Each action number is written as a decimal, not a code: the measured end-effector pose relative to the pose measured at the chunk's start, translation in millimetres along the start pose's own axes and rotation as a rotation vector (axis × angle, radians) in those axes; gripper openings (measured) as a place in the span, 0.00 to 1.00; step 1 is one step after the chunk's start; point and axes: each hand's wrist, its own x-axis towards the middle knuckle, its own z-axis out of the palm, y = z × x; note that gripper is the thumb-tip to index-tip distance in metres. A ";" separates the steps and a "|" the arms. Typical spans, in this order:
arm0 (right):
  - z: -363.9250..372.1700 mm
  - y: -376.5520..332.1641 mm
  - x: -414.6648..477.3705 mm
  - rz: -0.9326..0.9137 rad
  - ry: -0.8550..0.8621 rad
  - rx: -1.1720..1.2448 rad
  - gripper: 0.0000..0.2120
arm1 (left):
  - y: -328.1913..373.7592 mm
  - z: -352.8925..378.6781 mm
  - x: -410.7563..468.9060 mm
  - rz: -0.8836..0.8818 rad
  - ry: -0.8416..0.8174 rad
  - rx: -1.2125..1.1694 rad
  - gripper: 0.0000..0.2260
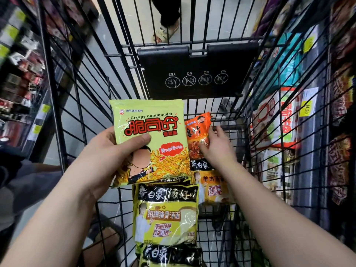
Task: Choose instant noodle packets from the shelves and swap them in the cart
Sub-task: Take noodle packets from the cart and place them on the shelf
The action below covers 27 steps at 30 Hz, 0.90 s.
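1. The left hand [115, 149] is closed on a green packet [150, 139], thumb across its front, holding it up over the cart [81, 105]
2. The right hand [215, 149] has its fingers spread on an orange packet [198, 135] inside the cart; whether it grips it I cannot tell
3. Several yellow packets [167, 214] lie on the cart floor
4. The swap looks half done: one packet chosen, none yet exchanged

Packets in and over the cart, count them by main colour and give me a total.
Light green, held in left hand: 1
Orange-red, under right hand: 1
Orange: 1
Yellow-green with black band: 2
Total: 5
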 end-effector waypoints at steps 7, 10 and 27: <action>0.0 -9.7 -0.2 0.042 -0.019 0.207 0.33 | 4.1 -3.9 -8.9 0.020 -0.010 -0.001 0.12; -1.5 -11.2 0.6 -0.006 0.058 0.128 0.31 | 6.6 -3.6 -13.7 0.028 -0.021 -0.024 0.11; -98.4 -3.6 -60.4 0.042 -0.086 0.794 0.12 | 44.5 -18.5 -62.0 0.092 -0.033 -0.050 0.10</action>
